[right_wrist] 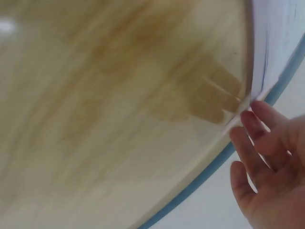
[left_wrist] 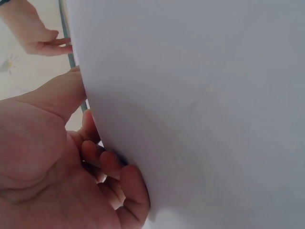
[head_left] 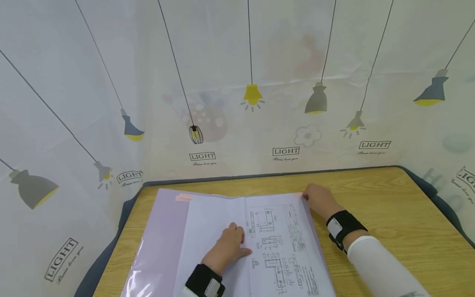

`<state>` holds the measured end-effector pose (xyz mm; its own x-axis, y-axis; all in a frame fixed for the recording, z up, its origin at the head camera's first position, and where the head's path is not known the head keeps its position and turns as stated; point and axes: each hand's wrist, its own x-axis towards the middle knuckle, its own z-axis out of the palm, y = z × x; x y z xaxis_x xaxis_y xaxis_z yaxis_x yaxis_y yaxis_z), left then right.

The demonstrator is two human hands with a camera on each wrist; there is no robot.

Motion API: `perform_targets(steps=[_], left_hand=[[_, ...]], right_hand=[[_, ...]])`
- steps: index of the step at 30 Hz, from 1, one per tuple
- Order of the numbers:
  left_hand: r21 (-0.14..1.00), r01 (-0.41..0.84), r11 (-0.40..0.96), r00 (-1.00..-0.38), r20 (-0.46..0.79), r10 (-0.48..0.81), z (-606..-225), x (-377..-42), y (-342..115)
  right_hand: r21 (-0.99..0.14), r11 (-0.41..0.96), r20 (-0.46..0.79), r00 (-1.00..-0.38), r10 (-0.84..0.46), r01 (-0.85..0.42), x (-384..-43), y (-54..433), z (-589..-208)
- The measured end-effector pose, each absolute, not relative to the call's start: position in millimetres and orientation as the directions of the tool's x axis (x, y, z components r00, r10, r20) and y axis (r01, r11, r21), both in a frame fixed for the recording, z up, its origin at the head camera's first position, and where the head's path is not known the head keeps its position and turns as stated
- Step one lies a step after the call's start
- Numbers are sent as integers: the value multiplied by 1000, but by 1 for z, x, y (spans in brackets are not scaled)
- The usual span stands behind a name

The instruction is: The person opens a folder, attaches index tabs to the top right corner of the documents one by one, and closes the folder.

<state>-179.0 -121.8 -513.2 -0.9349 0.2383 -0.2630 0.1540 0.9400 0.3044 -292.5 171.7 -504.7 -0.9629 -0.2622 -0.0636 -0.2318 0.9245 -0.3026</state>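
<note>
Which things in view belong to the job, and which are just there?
Part of the job:
purple folder, lying open
drawing sheet
blank-looking page
left hand, at the pages
right hand, at the folder's corner

Just there:
wood-grain table
lamp-printed backdrop
black wrist straps

Lilac folder (head_left: pixel 159 239), white pages (head_left: pixel 215 214), black line drawings (head_left: pixel 274 270); tan wood-grain desk (head_left: pixel 400 231); off-white backdrop (head_left: pixel 222 49), grey-blue-yellow lamp print (head_left: pixel 316 99); black wristbands (head_left: pixel 350 222).
</note>
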Motion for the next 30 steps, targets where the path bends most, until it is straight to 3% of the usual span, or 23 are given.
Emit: perform_targets(steps=[12,23,30], left_hand=[[248,171,954,-943,-240,231,-502,-175,-113],[269,330,905,-930,-73,361,-491,-195,-50],[177,435,883,-896,-7,443,-494,-221,-18]], right_hand=[[-238,929,-19,-955,-296,-283,-287,179,-515],[-229,938,-42,-960,-278,-261,-290,179,-513],[-195,930,0,-948,-317,-311,-288,178,-507]])
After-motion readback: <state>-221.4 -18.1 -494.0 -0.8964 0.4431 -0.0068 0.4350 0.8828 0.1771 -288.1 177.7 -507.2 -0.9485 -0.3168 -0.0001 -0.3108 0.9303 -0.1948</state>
